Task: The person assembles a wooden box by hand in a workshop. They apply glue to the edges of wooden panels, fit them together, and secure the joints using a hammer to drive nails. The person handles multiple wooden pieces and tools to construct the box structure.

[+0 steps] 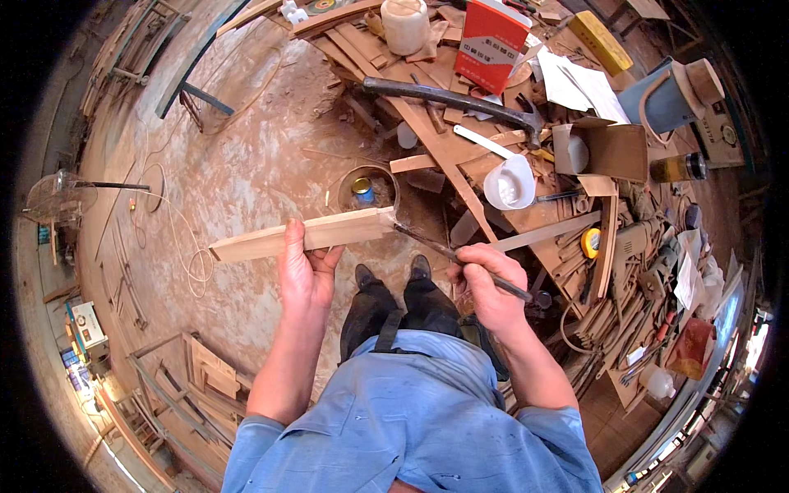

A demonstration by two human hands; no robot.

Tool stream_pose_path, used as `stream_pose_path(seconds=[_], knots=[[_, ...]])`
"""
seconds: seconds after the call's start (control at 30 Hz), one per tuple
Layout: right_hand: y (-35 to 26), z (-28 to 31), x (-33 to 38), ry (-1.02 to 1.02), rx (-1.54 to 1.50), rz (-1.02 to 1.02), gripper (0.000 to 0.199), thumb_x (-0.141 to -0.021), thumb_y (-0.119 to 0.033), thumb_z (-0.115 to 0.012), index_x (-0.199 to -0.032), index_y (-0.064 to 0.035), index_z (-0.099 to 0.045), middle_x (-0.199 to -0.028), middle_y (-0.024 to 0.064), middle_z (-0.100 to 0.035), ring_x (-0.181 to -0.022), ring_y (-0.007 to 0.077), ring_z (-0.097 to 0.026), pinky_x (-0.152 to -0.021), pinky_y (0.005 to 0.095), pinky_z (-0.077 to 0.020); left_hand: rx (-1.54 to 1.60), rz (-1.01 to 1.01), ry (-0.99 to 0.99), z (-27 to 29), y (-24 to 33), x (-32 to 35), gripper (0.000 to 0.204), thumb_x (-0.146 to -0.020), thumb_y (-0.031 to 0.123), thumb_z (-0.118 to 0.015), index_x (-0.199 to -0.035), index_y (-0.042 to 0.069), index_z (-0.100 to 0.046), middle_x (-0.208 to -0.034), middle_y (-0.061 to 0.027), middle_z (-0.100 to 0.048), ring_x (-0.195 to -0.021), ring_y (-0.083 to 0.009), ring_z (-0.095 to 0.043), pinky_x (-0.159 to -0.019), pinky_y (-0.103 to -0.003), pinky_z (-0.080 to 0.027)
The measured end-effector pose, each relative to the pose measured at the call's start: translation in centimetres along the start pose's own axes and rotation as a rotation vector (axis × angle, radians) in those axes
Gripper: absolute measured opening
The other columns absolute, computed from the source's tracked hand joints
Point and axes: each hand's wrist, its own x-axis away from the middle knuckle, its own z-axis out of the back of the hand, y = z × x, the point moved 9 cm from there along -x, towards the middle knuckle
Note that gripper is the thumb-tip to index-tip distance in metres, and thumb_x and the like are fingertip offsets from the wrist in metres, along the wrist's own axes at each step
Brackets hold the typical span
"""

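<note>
A blue shirt [394, 411] filled the nearest part of the view, with bare forearms reaching out from its short sleeves. The left hand [306, 275] was partly closed around a pale piece of wood [349, 229], its thumb lying over the near side and its fingers curled beneath. The wood was held in the air above the floor, slanting slightly upward to the right. The right hand [493, 279] was closed firmly around a slim dark tool [429, 241], whose thin tip met or nearly met the wood's right end; which, I could not tell. Below, dark trousers [434, 308] led to dark shoes [364, 275] on the dusty floor [255, 172]. Just past the wood stood a round tub [333, 197] with a blue can [362, 194] inside. To the right, the cluttered bench [526, 218] carried a yellow tape measure [590, 242] and, beyond it, a white cup [507, 184] with a long handle. Farther along lay a hammer [448, 97] near an open cardboard box [604, 152], then white papers [579, 86], an upright red box [493, 45] and a white jar [405, 26]. Well off to the left stood a wire-caged fan [57, 201].
</note>
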Motion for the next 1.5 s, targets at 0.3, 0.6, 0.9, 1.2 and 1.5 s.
stream_pose_path(seconds=[0.3,0.6,0.9,1.2,1.5], knots=[[-2.2,-1.1,0.2,-0.007,0.311,0.23,0.013,-0.08,0.003,-0.064,-0.093,0.0038,-0.062,-0.078,0.0152,-0.063,-0.068,0.0262,-0.062,-0.061,0.0322,-0.0493,-0.056,-0.011,0.044,0.9,0.1,0.0,0.031,-0.089,0.033,-0.066,-0.1,0.007,-0.054,-0.093,-0.0112,-0.063,-0.08,-0.0243,-0.068,-0.07,-0.04,-0.062],[-2.9,-3.9,1.1,-0.209,0.52,0.399,0.027,-0.072,-0.001,-0.072,-0.097,-0.0035,-0.062,-0.089,0.0128,-0.059,-0.075,0.0283,-0.059,-0.062,0.0354,-0.05,-0.016,0.048,0.083,1.1,-1.0,-0.7,0.031,-0.09,0.033,-0.064,-0.101,0.007,-0.053,-0.096,-0.0121,-0.062,-0.083,-0.0255,-0.067,-0.072,-0.041,-0.062],[-1.7,-5.6,1.3,-0.365,0.73,0.482,0.028,-0.068,-0.005,-0.073,-0.095,-0.0088,-0.064,-0.087,0.0095,-0.056,-0.073,0.0258,-0.057,-0.059,0.0334,-0.048,0.023,0.079,0.146,1.4,-1.2,-2.0,0.031,-0.089,0.03,-0.067,-0.104,0.007,-0.053,-0.102,-0.0119,-0.061,-0.094,-0.0269,-0.064,-0.081,-0.046,-0.059],[-2.6,-5.0,0.4,-0.291,0.728,0.45,0.026,-0.071,-0.008,-0.071,-0.095,-0.0082,-0.063,-0.089,0.0121,-0.058,-0.077,0.0299,-0.059,-0.061,0.0362,-0.0497,0.008,0.085,0.126,1.2,-1.4,-2.9,0.03,-0.089,0.029,-0.067,-0.106,0.008,-0.054,-0.103,-0.0105,-0.061,-0.096,-0.0262,-0.063,-0.085,-0.047,-0.056],[1.1,12.8,-1.3,0.352,0.617,0.091,0.018,-0.088,-0.007,-0.059,-0.104,-0.0031,-0.067,-0.096,0.0101,-0.068,-0.088,0.0176,-0.063,-0.076,0.0306,-0.0504,-0.085,-0.056,0.11,2.8,1.5,-2.2,0.023,-0.089,0.024,-0.066,-0.101,0.006,-0.055,-0.095,-0.0068,-0.061,-0.089,-0.0218,-0.064,-0.083,-0.047,-0.057]])
